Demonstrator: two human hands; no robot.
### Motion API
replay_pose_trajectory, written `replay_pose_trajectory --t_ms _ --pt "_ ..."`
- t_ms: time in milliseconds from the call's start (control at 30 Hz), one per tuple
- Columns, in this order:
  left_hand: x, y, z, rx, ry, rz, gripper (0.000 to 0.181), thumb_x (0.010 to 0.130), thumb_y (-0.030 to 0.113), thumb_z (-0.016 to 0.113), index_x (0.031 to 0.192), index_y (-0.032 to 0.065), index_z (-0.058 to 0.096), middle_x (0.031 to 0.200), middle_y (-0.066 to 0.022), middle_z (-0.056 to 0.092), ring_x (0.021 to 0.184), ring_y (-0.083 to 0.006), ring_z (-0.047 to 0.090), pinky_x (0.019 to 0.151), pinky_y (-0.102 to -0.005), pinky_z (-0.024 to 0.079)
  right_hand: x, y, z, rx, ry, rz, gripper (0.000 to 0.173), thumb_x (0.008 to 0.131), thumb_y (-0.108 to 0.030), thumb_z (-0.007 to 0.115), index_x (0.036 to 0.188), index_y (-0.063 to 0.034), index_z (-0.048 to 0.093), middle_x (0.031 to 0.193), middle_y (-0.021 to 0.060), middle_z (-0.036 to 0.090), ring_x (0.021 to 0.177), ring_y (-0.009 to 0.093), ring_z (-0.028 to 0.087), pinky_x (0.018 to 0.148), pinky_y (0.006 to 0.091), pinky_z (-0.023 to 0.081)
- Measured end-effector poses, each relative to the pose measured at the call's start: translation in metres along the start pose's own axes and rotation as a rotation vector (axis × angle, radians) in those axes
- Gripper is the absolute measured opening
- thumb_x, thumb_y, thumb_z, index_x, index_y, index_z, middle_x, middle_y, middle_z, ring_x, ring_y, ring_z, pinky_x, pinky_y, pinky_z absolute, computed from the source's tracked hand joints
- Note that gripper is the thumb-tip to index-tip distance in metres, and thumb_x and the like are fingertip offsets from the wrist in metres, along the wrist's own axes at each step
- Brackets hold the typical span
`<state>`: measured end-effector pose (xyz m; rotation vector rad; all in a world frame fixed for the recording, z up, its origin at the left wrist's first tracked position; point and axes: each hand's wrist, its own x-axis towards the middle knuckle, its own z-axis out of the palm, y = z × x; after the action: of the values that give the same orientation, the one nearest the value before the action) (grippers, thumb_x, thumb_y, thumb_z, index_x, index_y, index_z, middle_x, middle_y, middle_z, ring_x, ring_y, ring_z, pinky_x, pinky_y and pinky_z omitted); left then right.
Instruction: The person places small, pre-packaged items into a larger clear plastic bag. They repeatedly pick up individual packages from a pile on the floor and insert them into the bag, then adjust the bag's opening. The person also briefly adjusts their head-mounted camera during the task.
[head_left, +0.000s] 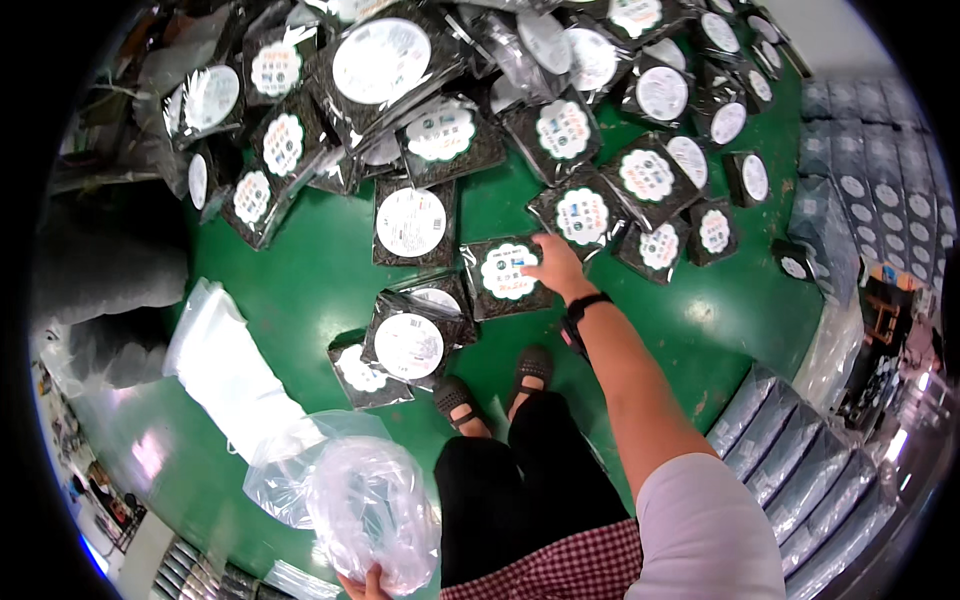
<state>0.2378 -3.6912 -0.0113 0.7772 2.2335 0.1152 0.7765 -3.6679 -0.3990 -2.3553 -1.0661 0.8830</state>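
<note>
My right hand (559, 266) reaches down to a flat, dark square packet in clear plastic (487, 294), its fingers and thumb over the packet's right side and white scalloped label. Low in the view, my left hand (367, 585) holds a large, crumpled clear plastic bag (375, 502) by its lower edge. Just left of my shoes, several similar packets (409, 345) overlap on the green floor. Another packet with a round white label (412, 225) lies above them. Touching or near my right hand is a packet (577, 214) with a scalloped label.
A large heap of dark packets (382, 60) spreads across the top. White plastic sheeting (232, 360) lies at left, by a dark bulky bag (112, 255). Filled clear bags (802, 465) stand in rows at lower right, with more bagged packets (870, 172) stacked at upper right.
</note>
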Motion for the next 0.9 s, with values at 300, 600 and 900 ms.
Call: replay_pose_trajectory --t_ms 300,600,900 --pt "0.033 -0.019 0.037 -0.301 0.185 -0.260 0.095 0.075 0.008 0.077 0.151 -0.0072 0.021 0.146 -0.0255 0.036 0.124 -0.0329 0.045 0.099 -0.0455 0.044 0.092 -0.004 0.074 -0.618 -0.597 0.008 0.087 0.047 -0.041 0.091 0.121 -0.0078 0.061 0.117 0.0159 0.064 0.115 0.035 0.058 0.099 0.0473 0.041" --pt "-0.006 -0.019 0.007 -0.428 0.010 -0.218 0.067 0.081 0.005 0.067 0.140 -0.0045 0.037 0.135 -0.0190 0.050 0.119 -0.0297 0.051 0.102 -0.0423 0.042 -0.092 0.039 0.054 -0.253 -0.593 0.153 0.093 0.066 -0.031 0.086 0.140 -0.0020 0.039 0.135 0.0221 0.051 0.125 0.038 0.051 0.106 0.0439 0.043" --pt "0.015 -0.003 0.007 -0.233 0.130 -0.249 0.061 0.077 0.009 0.073 0.131 -0.0088 0.048 0.129 -0.0216 0.056 0.109 -0.0326 0.055 0.091 -0.0441 0.049 -0.007 0.029 0.085 -0.423 -0.340 0.221 0.115 0.052 -0.044 0.091 0.144 -0.0018 0.037 0.145 0.0222 0.043 0.137 0.038 0.039 0.113 0.0525 0.031"
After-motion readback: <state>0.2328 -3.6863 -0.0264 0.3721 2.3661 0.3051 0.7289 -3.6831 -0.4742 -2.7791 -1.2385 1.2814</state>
